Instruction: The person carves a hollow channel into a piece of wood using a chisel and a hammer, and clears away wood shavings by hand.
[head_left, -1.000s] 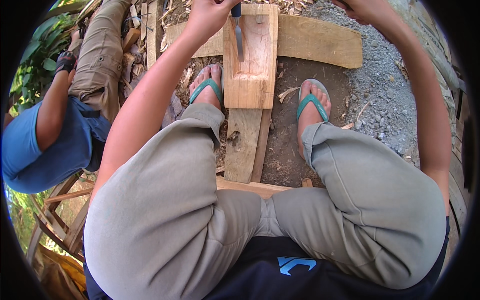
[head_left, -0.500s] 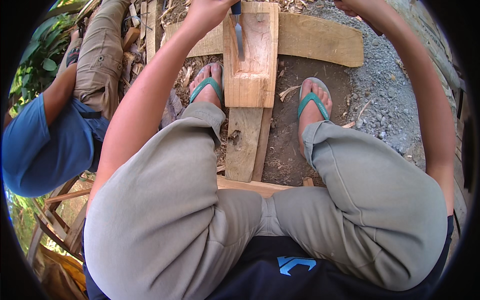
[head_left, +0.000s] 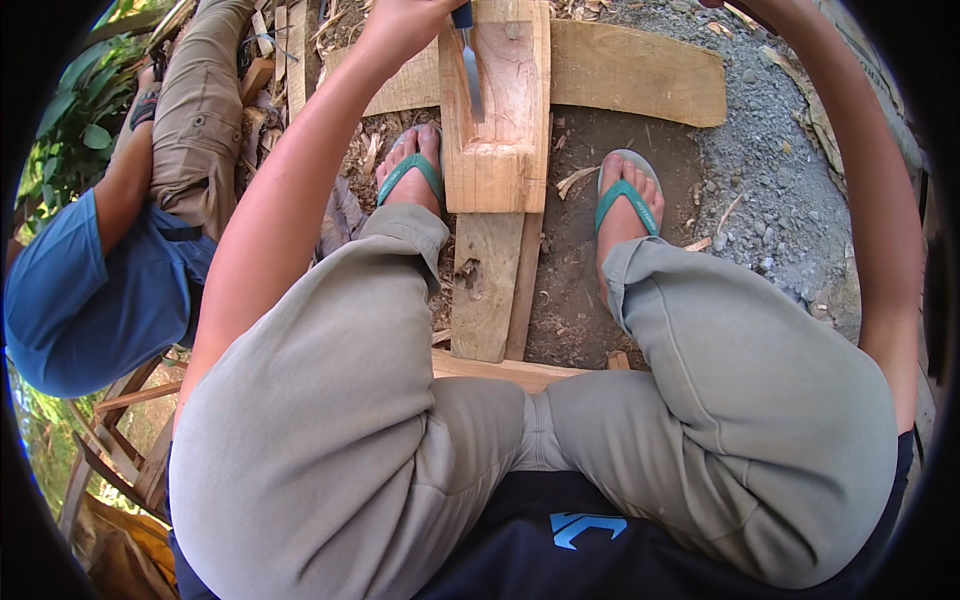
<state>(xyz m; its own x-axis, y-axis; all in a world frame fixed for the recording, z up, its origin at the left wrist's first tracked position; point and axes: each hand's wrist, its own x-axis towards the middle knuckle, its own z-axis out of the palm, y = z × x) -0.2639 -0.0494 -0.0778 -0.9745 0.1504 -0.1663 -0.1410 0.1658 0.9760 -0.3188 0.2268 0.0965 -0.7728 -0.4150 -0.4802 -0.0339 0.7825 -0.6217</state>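
Item: pale hollowed wooden block (head_left: 497, 110), lying on a plank between my feet | Left hand (head_left: 400, 25) clenched round grey steel chisel (head_left: 468, 65), blade in block's hollow | Right hand (head_left: 745, 8) at top edge, grip unreadable | Step: I judge carving underway; next calls for a strike on the handle.

- Left hand (head_left: 400, 25): fingers run past the top edge above the block (head_left: 495, 110); grip not readable.
- Chisel (head_left: 468, 60): handle cut off at that edge; only the blade shows on the block.
- Right hand (head_left: 745, 8): almost wholly out of frame, right of the block; what it holds cannot be told.
- Co-worker (head_left: 90, 280), left of the block: upper body cut by the rim.
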